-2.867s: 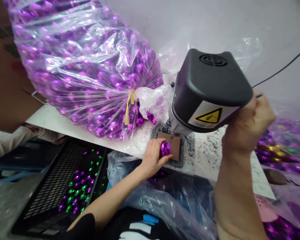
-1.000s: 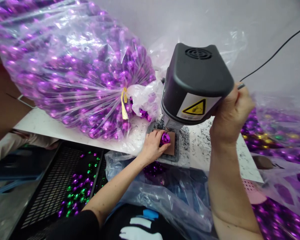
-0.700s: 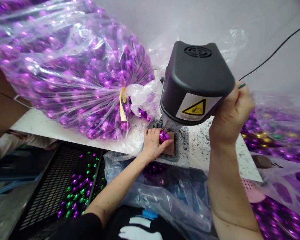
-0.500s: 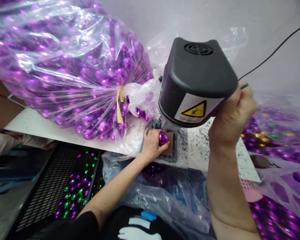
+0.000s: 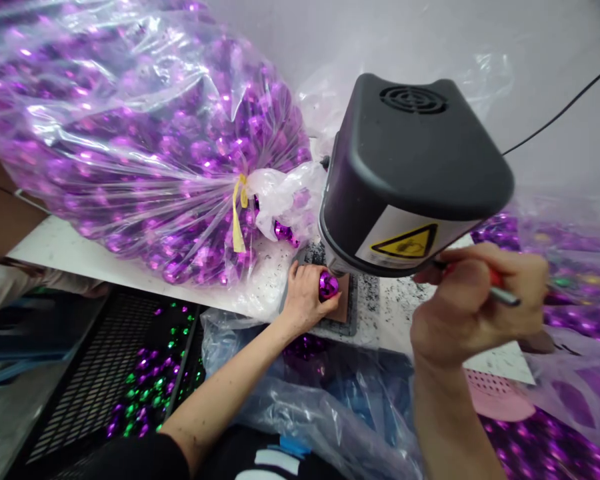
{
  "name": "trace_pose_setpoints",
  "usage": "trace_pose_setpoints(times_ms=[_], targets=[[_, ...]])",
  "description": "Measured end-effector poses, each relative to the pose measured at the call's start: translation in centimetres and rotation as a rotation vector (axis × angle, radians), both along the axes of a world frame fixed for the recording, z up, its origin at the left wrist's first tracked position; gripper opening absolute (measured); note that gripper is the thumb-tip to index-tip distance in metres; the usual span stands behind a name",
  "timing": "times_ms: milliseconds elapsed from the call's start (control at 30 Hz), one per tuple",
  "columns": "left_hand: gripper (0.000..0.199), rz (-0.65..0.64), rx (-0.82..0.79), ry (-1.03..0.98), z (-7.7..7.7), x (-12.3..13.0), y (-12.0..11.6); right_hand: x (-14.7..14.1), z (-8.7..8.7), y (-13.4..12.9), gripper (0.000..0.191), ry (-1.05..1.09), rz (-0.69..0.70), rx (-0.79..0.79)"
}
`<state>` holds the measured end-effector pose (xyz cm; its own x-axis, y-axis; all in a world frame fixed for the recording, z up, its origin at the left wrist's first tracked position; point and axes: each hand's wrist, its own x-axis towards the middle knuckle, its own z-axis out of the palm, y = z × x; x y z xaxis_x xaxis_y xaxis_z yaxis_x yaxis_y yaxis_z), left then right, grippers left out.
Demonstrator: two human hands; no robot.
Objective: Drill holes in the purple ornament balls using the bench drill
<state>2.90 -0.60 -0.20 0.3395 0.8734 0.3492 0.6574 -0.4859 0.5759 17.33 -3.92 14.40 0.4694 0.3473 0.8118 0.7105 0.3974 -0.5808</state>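
My left hand (image 5: 305, 293) holds a shiny purple ball (image 5: 329, 285) between fingers and thumb, over a brown pad (image 5: 344, 303) on the base of a black press-like machine (image 5: 425, 147). The machine's head, with a yellow warning label (image 5: 405, 241), hangs just above the ball. To the right of the head, my right hand (image 5: 485, 300) is wrapped round a red and black handle (image 5: 495, 280) with a metal end. The handle's far part is hidden behind the machine.
A large tied bag of purple balls (image 5: 145, 147) covers the left of the white table (image 5: 55, 247). Black crates (image 5: 90, 373) with green and purple balls stand below left. Clear plastic (image 5: 280, 393) hangs at the front edge. A pink basket (image 5: 500, 393) is at right.
My right hand has come down and to the right with the handle, which now shows. The machine's head appears slightly larger and further right. My left hand still holds the ball at the pad.
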Motion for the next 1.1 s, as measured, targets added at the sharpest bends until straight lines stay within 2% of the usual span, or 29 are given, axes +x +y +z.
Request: trace_pose_setpoints(times_ms=[167, 400, 600, 867, 1100], targets=[[0.037, 0.007, 0.012, -0.016, -0.1, 0.0, 0.0, -0.4, -1.5, -1.9, 0.013, -0.009, 0.048, -0.029], [0.039, 0.004, -0.037, -0.029, 0.4, -0.1, -0.1, -0.3, -2.1, -2.2, 0.026, -0.038, 0.079, -0.032], [0.04, -0.013, -0.026, -0.038, 0.3, -0.1, 0.0, 0.7, -4.2, -2.7, 0.024, -0.142, 0.143, -0.025], [0.04, 0.006, -0.018, -0.032, 0.1, -0.1, -0.1, 1.2, -4.7, -2.6, 0.019, -0.223, 0.205, -0.002], [0.04, -0.001, -0.003, -0.054, 0.0, -0.1, 0.0, 0.4, -6.5, -2.3, 0.012, -0.11, 0.201, 0.068]])
